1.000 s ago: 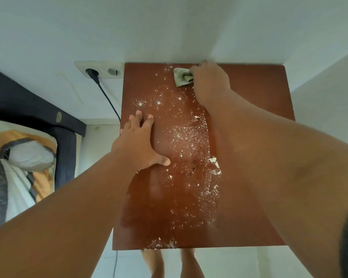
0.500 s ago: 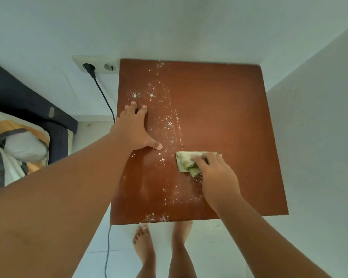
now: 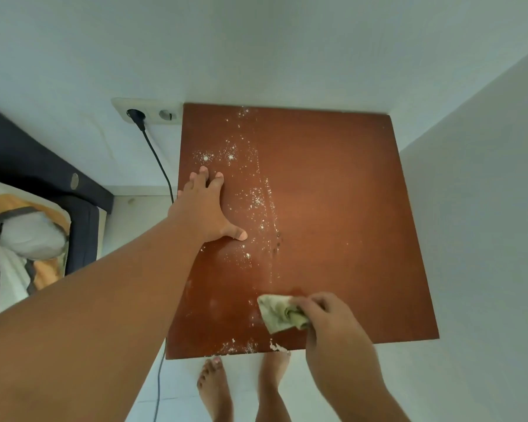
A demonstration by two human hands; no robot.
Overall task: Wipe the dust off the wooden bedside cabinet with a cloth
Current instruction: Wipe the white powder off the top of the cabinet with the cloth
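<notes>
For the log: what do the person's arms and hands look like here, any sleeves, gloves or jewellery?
Both arms are bare for as much of them as shows, with no sleeve in view. The left hand and right hand wear no gloves, and no rings, watch or bracelet show on the fingers or wrists. The left thumbnail is short and plain. No markings appear on either forearm.

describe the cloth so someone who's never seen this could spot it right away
Find the brown cabinet in the white corner. Near its front edge, the right hand grips the cloth. It is the only pale, crumpled fabric there, unlike the loose white dust.
</notes>
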